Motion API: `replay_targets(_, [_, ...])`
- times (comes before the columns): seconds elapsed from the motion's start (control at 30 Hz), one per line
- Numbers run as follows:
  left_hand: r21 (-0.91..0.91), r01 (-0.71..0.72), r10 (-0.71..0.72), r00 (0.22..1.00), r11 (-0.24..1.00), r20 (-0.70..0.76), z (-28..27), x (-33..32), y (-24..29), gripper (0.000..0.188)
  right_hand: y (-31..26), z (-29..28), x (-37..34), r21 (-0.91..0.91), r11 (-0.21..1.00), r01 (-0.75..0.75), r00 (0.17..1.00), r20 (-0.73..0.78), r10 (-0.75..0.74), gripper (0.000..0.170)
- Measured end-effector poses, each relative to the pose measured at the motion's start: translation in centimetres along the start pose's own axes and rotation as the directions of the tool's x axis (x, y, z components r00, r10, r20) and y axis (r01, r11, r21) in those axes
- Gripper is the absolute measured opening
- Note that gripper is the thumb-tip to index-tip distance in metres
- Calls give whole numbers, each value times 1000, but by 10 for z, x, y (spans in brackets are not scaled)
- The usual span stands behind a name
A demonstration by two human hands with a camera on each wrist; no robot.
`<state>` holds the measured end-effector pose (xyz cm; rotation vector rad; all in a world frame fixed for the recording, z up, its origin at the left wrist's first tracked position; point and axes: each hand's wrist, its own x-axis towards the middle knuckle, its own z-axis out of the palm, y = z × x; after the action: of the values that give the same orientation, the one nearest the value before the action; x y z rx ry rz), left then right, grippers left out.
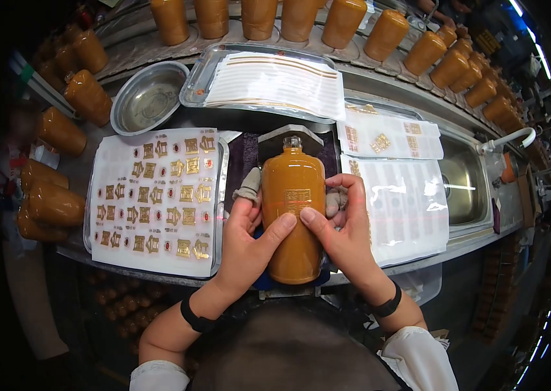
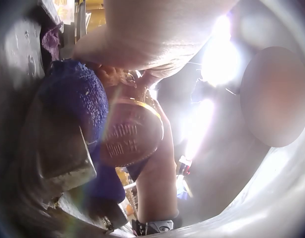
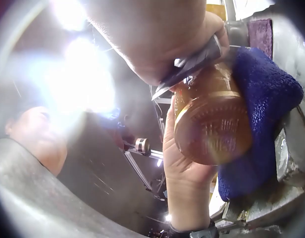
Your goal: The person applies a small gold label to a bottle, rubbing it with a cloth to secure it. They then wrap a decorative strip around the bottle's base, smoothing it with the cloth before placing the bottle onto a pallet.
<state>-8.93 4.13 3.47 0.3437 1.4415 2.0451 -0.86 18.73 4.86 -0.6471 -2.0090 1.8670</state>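
A caramel-brown glazed bottle lies tilted back on a blue cloth over a metal stand, its neck pointing away from me. On its front is a gold character emblem. My left hand grips the bottle's left side, thumb on the front just below the emblem. From the other side my right hand holds it, thumb pressing at the emblem's lower edge. Pale finger covers sit on some fingertips. A dark, flat tool with a pointed silvery end shows against my right hand in the right wrist view.
At left, a tray carries a sheet of gold stickers. White backing sheets lie at right, before a sink with a tap. Behind stand a metal bowl, a tray of strips and a curved row of brown bottles.
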Motion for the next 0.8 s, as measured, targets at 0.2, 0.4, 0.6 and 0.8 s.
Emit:
replay_targets(0.2, [9, -3, 3, 1000, 1000, 7, -1, -1, 0, 54, -2, 4, 5, 138, 990, -12, 1000, -23, 16, 47])
replay_targets(0.4, [19, -1, 1, 1000, 1000, 9, 0, 0, 1, 56, -6, 1, 4, 10, 1000, 3, 1000, -11, -3, 42])
replay_targets(0.6, [7, -11, 11, 1000, 1000, 8, -3, 0, 0, 65, 4, -9, 6, 218, 975, -41, 998, 62, 28, 36])
replay_targets(0.8, [-49, 61, -61, 998, 997, -1, -22, -4, -4, 66, 16, -27, -4, 357, 915, -190, 972, 199, 125, 41])
